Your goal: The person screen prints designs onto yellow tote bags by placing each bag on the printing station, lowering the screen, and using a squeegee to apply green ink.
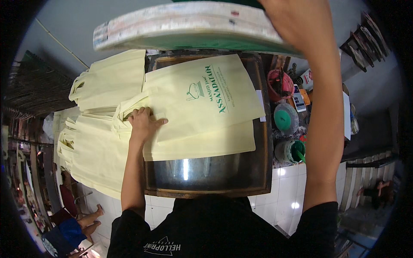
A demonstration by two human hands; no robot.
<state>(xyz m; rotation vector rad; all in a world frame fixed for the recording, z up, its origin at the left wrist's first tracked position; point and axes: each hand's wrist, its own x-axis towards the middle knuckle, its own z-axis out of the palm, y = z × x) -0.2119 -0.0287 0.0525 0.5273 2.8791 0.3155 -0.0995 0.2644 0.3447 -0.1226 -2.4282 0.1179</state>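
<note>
A pale yellow fabric tote bag [176, 118] with a green print lies tilted on a dark glass-topped board with a wooden rim [269, 172]. Under it, another pale yellow bag [211, 146] shows along the near side. My left hand [144, 122] is closed on the printed bag's handle end, with the thumb pointing right. Higher up, my right hand [292, 21] grips the right end of a screen-printing frame [185, 28]. This frame is raised and tilted above the far edge of the board; its green mesh side is partly visible, and some fingers are hidden.
Pale yellow bags lie in a near stack [99, 137] and a far stack [114, 81] left of the board. On the right are a pink bowl [280, 84], a phone [298, 99], a green-centred round container [285, 118] and a tub of green ink [290, 151]. A person's legs [88, 223] show lower left.
</note>
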